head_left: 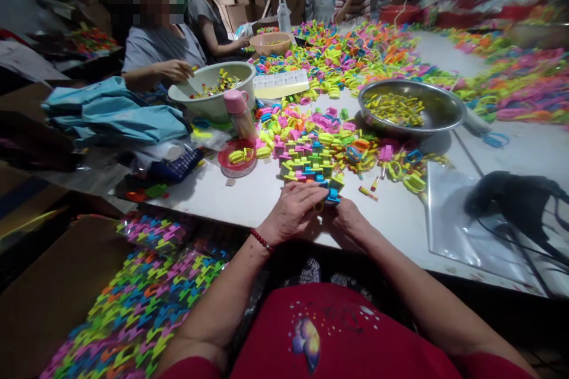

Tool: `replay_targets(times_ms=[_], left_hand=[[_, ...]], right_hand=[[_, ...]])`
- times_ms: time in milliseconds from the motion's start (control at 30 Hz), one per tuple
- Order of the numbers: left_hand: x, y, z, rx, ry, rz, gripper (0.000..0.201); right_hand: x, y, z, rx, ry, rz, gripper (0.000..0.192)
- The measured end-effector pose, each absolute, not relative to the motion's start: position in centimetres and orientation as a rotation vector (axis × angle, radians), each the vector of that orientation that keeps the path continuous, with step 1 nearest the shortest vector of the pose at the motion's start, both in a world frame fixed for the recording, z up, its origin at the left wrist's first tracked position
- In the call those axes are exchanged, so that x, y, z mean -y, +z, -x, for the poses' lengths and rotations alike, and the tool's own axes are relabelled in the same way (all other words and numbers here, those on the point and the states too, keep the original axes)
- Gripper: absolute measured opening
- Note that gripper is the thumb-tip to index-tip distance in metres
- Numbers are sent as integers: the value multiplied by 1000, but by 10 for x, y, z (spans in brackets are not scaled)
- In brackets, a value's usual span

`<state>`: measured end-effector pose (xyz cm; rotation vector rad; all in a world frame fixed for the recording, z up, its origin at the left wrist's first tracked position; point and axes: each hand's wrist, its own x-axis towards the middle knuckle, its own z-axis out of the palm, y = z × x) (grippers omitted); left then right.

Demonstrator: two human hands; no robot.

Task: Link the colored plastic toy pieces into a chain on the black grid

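At the near edge of the table, my left hand point(294, 208) and my right hand point(352, 218) come together around a small blue plastic piece point(332, 194) that looks like a toy watch. The left fingers are closed over its left side. My right fingertips are pressed against its right side and partly hidden. Just beyond them stand neat rows of coloured watch-like pieces point(306, 160) in yellow, pink, green and blue. A small yellow-and-red stick point(368, 193) lies to the right of the rows.
A steel bowl point(438, 121) holds yellow pieces. Left are a red dish point(237, 170), pink-capped bottle point(239, 112) and green basin point(178, 95). Clear plastic bags point(462, 231) and a black object point(502, 195) lie right. Bagged pieces point(146, 302) fill the lower left. Other people sit beyond.
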<state>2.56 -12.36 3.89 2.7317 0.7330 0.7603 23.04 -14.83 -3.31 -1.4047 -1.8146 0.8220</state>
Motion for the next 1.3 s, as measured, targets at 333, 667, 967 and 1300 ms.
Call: replay_targets(times_ms=[333, 667, 967, 1300], left_hand=[[120, 41, -26, -741, 695, -2836, 56], [114, 41, -38, -733, 718, -2953, 40], [116, 41, -38, -789, 758, -2891, 39], [112, 76, -44, -767, 622, -2931, 47]], right_hand=[[139, -20, -229, 2148, 684, 1546, 23], [149, -28, -272, 1841, 525, 1500, 21], [81, -7, -378, 1726, 48, 2234, 28], [56, -4, -376, 1630, 128, 2457, 35]])
